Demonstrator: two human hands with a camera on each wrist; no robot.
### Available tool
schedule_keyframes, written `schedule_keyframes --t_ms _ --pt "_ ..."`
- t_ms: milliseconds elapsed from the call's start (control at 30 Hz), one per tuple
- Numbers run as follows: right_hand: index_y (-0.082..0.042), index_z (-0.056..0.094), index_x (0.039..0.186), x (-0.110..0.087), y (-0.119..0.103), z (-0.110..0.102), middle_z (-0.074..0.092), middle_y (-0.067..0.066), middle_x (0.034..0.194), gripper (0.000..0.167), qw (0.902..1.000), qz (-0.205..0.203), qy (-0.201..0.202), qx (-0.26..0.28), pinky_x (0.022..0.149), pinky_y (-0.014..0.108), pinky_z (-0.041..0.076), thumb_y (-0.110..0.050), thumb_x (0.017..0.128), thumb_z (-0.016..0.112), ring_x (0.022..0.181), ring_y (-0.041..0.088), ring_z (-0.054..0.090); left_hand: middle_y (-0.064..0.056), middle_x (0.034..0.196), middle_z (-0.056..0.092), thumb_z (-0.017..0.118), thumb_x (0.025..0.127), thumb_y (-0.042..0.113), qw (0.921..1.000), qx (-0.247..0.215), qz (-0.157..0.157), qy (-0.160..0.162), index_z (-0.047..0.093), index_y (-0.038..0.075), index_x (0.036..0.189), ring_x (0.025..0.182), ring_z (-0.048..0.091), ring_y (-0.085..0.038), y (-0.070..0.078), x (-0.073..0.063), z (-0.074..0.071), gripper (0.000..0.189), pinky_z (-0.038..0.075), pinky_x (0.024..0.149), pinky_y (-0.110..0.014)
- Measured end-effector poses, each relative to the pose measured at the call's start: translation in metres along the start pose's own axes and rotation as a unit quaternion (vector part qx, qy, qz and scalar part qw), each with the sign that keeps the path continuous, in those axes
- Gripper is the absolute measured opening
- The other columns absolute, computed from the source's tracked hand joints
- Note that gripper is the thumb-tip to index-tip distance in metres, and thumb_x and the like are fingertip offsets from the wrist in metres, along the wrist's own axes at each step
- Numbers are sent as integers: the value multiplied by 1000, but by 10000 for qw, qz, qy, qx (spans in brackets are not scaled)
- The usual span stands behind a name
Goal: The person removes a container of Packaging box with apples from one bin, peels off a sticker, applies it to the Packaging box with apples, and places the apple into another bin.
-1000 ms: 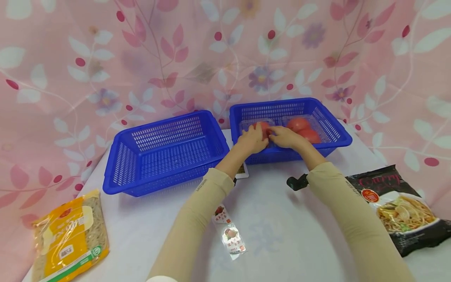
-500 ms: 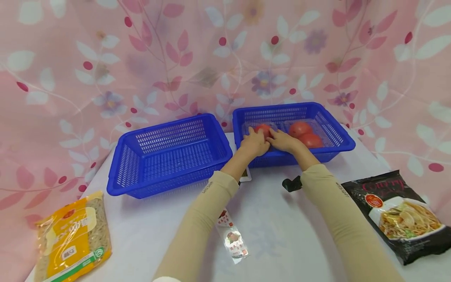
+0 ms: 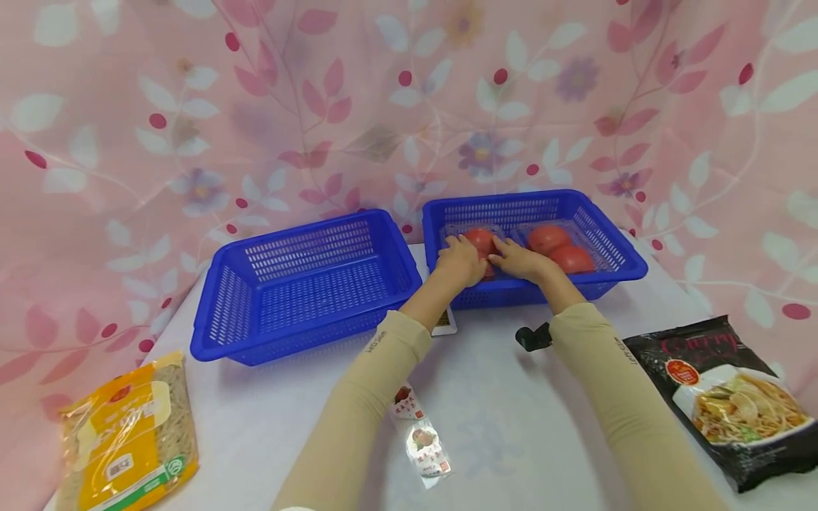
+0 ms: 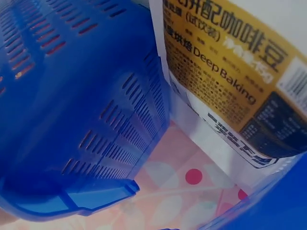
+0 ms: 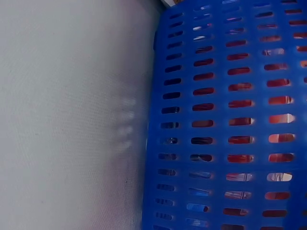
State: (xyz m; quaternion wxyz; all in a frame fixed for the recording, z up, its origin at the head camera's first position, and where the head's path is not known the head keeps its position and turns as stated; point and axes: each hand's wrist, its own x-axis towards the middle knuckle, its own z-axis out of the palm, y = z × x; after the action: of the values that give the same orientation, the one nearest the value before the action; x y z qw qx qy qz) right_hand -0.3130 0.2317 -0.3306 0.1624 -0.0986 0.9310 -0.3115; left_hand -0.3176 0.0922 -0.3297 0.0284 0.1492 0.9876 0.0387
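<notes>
In the head view my left hand (image 3: 461,262) and right hand (image 3: 520,261) reach into the right blue basket (image 3: 616,273). They meet at a clear plastic tray (image 3: 450,231) with red tomatoes. One tomato (image 3: 481,240) shows between the fingers, and part of a second tomato (image 3: 488,267) appears just below it. My left fingers lie along the left side of these tomatoes, and the right fingertips touch their right side; I cannot tell how far either hand curls round them. The right wrist view shows the basket's slotted wall (image 5: 220,110), with red behind it, and no hand.
To the right in that basket, a second clear tray (image 3: 597,245) bears two tomatoes (image 3: 548,240). Another blue basket (image 3: 307,284) stands left. A coffee bean packet (image 4: 225,72) sits by the baskets. Sticker labels (image 3: 424,443), a yellow bag (image 3: 131,433) and black noodle bag (image 3: 725,397) lie nearer.
The hands have stayed at the left tray, with small finger shifts. More of the tomatoes shows between them now, including the lower one. The head view has tilted slightly.
</notes>
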Motion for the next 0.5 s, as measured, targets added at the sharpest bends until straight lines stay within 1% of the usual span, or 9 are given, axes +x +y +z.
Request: schedule_keyframes --t_ms 67,133,167,267,333,400,500 --pt "2 -1 144 0 0 0 -2 33 146 59 9999 -17 9 122 104 59 2 -21 101 32 134 43 -6 -26 137 35 37 95 43 9997 219 53 26 31 -8 138 109 53 -36 -1 0 0 68 45 90 -41" --pt "1 0 145 1 -1 0 -2 32 146 58 9997 -15 63 215 104 59 2 -20 101 32 134 43 -7 -26 137 35 36 95 43 9995 272 158 34 34 -9 136 108 54 -34 -2 0 -1 66 45 90 -40" --pt "1 0 145 1 -1 0 -2 32 146 58 9997 -10 87 238 104 59 1 -19 100 32 134 42 -7 -27 137 33 35 95 43 9996 221 200 31 34 -10 135 108 54 -34 -3 0 -1 66 45 90 -41" --pt "0 0 145 3 1 -1 -4 30 147 58 9992 21 113 379 104 59 2 -18 100 32 134 43 -8 -27 140 27 35 95 43 9997 -131 198 -87 29 -8 138 111 51 -38 -4 1 -1 67 43 92 -44" --pt "-1 0 145 3 2 -1 -6 29 147 58 9987 47 128 485 104 60 2 -18 100 32 134 44 -8 -25 143 22 37 95 43 9985 -483 86 -246 24 -6 141 114 46 -42 -4 1 0 68 41 93 -47" --pt "-1 -1 145 3 4 0 -7 29 146 58 9981 73 131 597 104 60 2 -17 100 32 133 45 -9 -23 145 16 38 94 44 9957 -821 -70 -428 19 -2 143 118 41 -46 -4 2 1 70 40 93 -50" --pt "-1 0 146 5 6 0 -8 29 145 59 9975 78 176 675 104 60 2 -17 100 33 133 45 -10 -21 148 9 39 94 46 9920 -1075 -237 -612 15 2 145 122 35 -47 -4 4 2 72 38 94 -53"
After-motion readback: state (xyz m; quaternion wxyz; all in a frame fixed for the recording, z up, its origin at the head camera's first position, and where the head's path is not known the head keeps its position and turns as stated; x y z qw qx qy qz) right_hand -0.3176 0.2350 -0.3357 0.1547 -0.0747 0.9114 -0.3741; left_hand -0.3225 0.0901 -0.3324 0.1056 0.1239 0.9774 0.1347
